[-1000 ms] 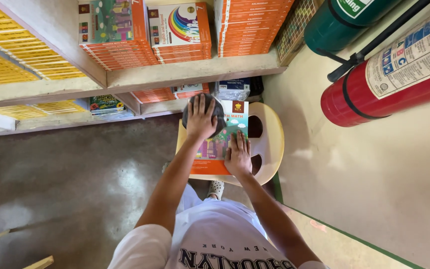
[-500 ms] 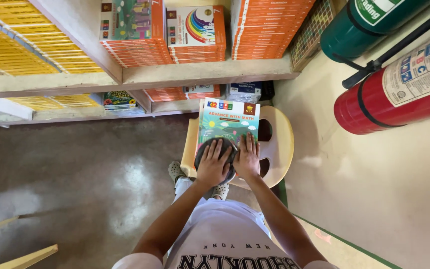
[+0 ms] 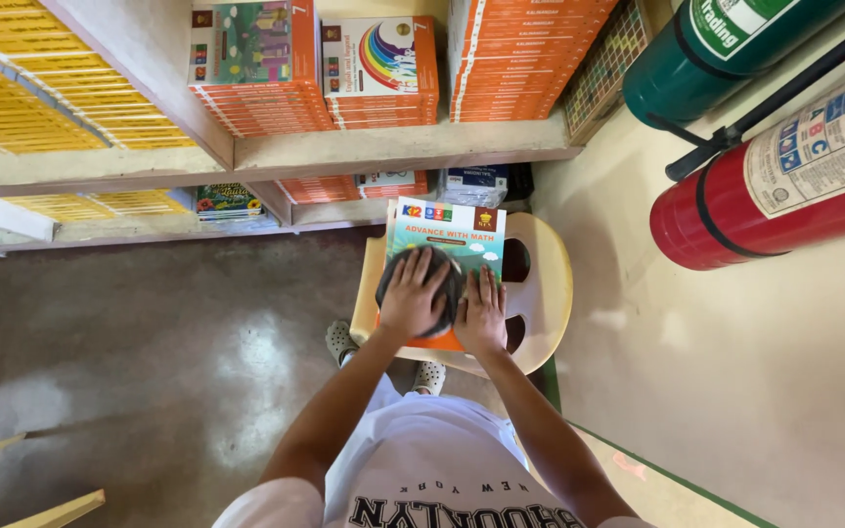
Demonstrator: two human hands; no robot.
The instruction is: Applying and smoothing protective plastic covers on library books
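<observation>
A stack of teal and orange schoolbooks [image 3: 447, 235] lies on a pale yellow plastic chair [image 3: 540, 293] in front of the shelves. My left hand [image 3: 411, 295] presses a dark round cloth [image 3: 448, 293] onto the top book's cover. Beside it, my right hand [image 3: 482, 315] lies flat on the near part of the same book, fingers spread. Both arms reach forward and down from my white shirt.
Wooden shelves [image 3: 393, 152] hold stacks of orange books [image 3: 511, 59] and yellow books [image 3: 41, 108]. A red fire extinguisher [image 3: 775, 186] and a green one [image 3: 716, 49] lean against the cream wall at right. Grey concrete floor [image 3: 129, 352] spreads left; wooden slats [image 3: 41, 508] show at bottom left.
My left hand with the cloth has slid from the far part of the book cover toward me, so more of the cover shows. My right hand stays on the near edge.
</observation>
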